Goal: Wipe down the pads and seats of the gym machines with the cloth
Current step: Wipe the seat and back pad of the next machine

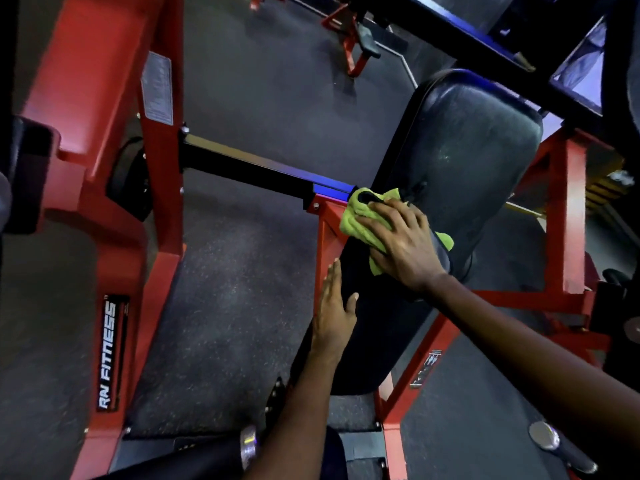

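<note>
- A gym: a long black upholstered pad (460,147) sits on a welded red steel frame (568,209).
- Left of the pad, a heavier red upright (104,81) carries a label (111,353) reading "RN FITNESS" and a grey printed plate (157,88).
- Under the pad lies dark speckled rubber flooring (242,271).
- Beyond the pad stands another red machine (349,39) with a black handle.
- Right of the pad, blurred yellow-edged plates (604,187) sit stacked.

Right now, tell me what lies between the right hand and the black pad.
The green cloth lies there, pressed flat under the right hand against the black pad; the head view shows it.
</note>
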Action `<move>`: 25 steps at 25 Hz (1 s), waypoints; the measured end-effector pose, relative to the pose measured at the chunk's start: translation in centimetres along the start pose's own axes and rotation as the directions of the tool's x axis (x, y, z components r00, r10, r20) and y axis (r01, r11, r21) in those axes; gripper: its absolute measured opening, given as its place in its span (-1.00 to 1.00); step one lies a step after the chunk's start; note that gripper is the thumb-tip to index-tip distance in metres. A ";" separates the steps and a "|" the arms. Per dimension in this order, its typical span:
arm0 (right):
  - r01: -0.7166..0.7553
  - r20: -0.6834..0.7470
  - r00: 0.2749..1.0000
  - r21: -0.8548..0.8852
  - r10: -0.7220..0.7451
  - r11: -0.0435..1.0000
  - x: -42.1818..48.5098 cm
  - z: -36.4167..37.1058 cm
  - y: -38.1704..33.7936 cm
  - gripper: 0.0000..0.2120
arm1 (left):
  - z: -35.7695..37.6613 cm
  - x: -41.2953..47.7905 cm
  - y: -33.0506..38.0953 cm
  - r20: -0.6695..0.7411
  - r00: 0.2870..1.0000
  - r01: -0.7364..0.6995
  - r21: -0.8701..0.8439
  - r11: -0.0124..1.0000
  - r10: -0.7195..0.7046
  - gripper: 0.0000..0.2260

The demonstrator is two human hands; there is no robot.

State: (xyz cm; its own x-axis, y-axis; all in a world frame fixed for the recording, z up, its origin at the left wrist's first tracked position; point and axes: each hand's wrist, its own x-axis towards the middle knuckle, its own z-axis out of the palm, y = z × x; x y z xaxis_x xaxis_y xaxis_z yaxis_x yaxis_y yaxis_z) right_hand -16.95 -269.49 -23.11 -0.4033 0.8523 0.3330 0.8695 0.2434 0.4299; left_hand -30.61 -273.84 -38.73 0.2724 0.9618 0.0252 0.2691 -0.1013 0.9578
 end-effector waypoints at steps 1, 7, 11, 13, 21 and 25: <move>0.038 0.011 0.999 -0.011 -0.038 0.999 0.4 -0.4 0.5 -0.46 | 0.3 -0.4 -0.7 -0.017 1.000 0.010 -0.027 1.000 -0.011 -0.32; -0.138 -0.054 0.989 -0.021 0.136 0.990 3.6 -1.3 0.3 -0.51 | 1.5 -2.2 -4.1 -0.059 0.997 -0.055 0.062 0.997 0.058 -0.29; -0.067 -0.025 0.997 -0.011 0.067 0.998 1.8 0.4 -1.0 -0.56 | 1.0 -2.1 -4.1 -0.019 0.998 -0.054 0.105 0.993 0.056 -0.23; 0.017 0.013 1.000 -0.021 -0.017 1.000 0.8 0.7 -1.3 -0.55 | 0.7 -2.1 -4.0 0.014 0.999 -0.047 0.159 0.986 0.045 -0.22; 0.062 0.042 0.997 -0.062 -0.059 0.996 1.6 0.2 -0.8 -0.48 | -1.6 -1.9 -1.1 0.025 0.997 0.057 0.310 0.949 -0.068 -0.30; 0.086 0.061 0.995 -0.038 -0.084 0.996 1.5 0.3 -1.6 -0.52 | -3.9 -1.8 0.7 0.030 0.995 0.063 0.517 0.854 -0.091 -0.44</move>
State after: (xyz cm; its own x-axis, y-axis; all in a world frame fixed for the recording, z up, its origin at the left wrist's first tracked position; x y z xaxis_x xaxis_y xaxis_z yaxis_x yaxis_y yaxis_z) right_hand -18.87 -268.50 -23.53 -0.4567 0.8555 0.2439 0.8199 0.2984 0.4885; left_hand -34.51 -274.66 -37.00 0.2739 0.9591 -0.0708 0.7243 -0.1573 0.6713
